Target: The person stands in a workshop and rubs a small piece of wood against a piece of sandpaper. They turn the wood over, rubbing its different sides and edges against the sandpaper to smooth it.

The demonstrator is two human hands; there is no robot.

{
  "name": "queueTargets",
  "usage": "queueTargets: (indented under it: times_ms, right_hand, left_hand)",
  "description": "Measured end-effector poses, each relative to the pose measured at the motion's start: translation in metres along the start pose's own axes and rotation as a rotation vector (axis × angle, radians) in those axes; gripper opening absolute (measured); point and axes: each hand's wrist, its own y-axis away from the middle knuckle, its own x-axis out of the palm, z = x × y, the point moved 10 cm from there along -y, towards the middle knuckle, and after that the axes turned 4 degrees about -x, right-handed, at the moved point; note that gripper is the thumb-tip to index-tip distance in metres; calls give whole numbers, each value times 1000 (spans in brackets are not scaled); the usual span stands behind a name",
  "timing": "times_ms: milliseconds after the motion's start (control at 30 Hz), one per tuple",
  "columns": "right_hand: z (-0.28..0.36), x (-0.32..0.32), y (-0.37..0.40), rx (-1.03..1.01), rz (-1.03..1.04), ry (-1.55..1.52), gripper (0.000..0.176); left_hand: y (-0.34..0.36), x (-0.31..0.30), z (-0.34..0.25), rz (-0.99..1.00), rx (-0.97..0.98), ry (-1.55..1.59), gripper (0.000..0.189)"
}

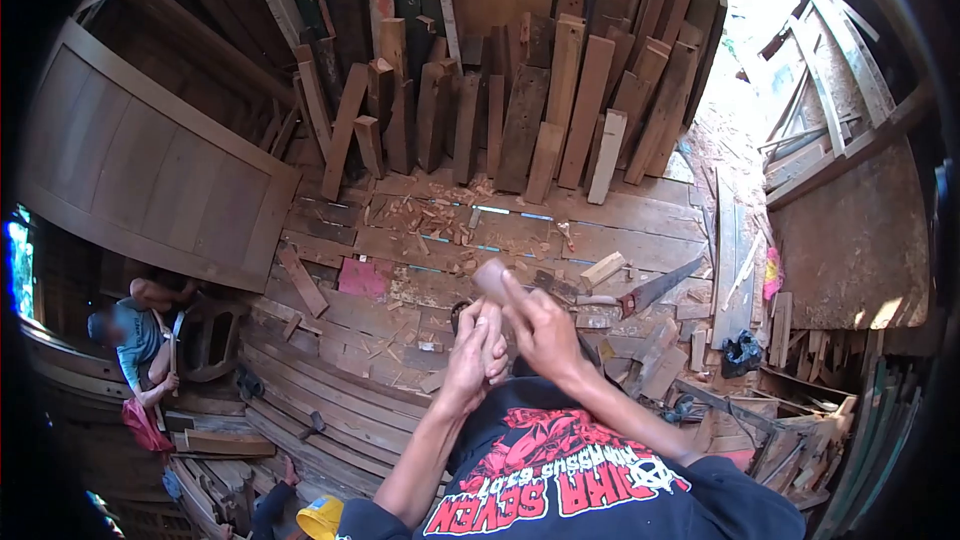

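In front of my chest I hold a small light-brown wooden piece [491, 281], blurred at its rounded upper end. My left hand [472, 365] is closed, its fingers wrapped round the lower part of the piece. Against the piece's right side press the bent fingers of my right hand [545, 332]. The two hands touch, and the lower end of the piece is hidden between them. Right of my hands, a handsaw [660, 287] lies on the floor next to a short wood block [603, 270].
Wood shavings [425, 220] litter the plank floor [620, 225]. Upright boards [520, 130] lean along the back wall. At left stands a large wooden panel [150, 160]; below it sits another person [145, 340]. A yellow cap [320, 517] shows at the bottom. Scrap wood [655, 355] lies at right.
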Motion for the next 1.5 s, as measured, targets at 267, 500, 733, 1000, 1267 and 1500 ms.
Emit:
queueTargets:
  times_ms: [267, 500, 733, 1000, 1267, 1500]
  right_hand:
    - [1, 3, 0, 6, 9, -43, 52]
    - [-7, 16, 0, 41, 85, -56, 54]
    - [3, 14, -12, 3, 72, -76, 55]
    - [5, 19, -12, 31, 88, -142, 51]
    - [3, 19, -11, -30, 55, -80, 54]
    - [8, 12, -3, -55, 46, -57, 55]
  left_hand:
    - [-7, -11, 5, 5, -41, -95, 30]
    - [-4, -24, 2, -38, -45, -119, 27]
    - [-4, -21, -1, -58, -30, -68, 27]
    - [-7, -24, -7, -12, 3, -14, 33]
    - [-5, -28, -10, -13, 13, -64, 39]
    - [-9, -27, -10, -27, 5, -114, 42]
